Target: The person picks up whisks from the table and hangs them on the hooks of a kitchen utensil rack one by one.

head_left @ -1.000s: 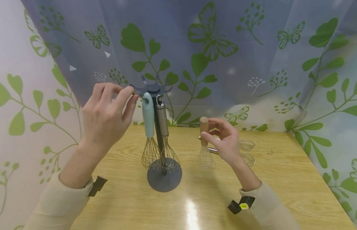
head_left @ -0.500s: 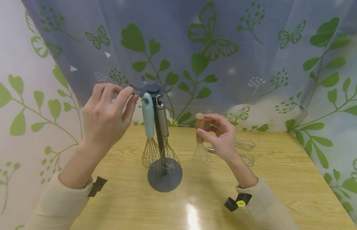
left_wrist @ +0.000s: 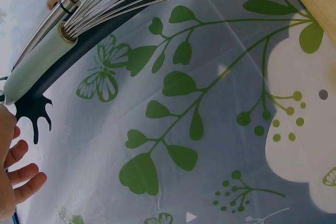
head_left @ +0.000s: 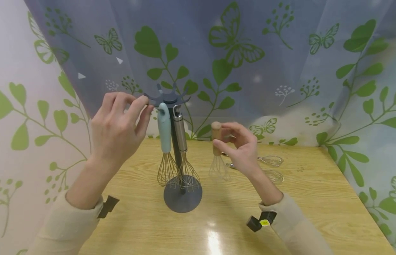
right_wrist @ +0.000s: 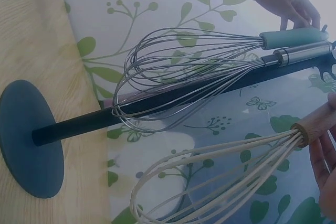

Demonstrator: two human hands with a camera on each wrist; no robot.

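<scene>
A dark grey utensil stand (head_left: 182,200) with a ring of hooks at its top stands on the table. From its near hooks hang a whisk with a pale blue handle (head_left: 165,131) and a steel-handled whisk (head_left: 180,134), side by side. My left hand (head_left: 116,122) pinches a hook tip between thumb and index finger, just left of the blue handle. My right hand (head_left: 240,147) holds a wooden-handled whisk (right_wrist: 226,169) upright by its handle, pale wires down, to the right of the stand. In the left wrist view, the other left-hand fingers (left_wrist: 26,177) stand loosely apart.
Two more metal whisks lie on the wooden table (head_left: 146,230) behind my right hand; their wire ends, a far whisk (head_left: 272,161) and a nearer whisk (head_left: 274,176), show to its right. A leaf-patterned curtain (head_left: 198,53) hangs behind the table.
My right hand has carried the wooden-handled whisk left and slightly up, closer to the stand. My left hand stays at the hook, and the hanging whisks keep their places.
</scene>
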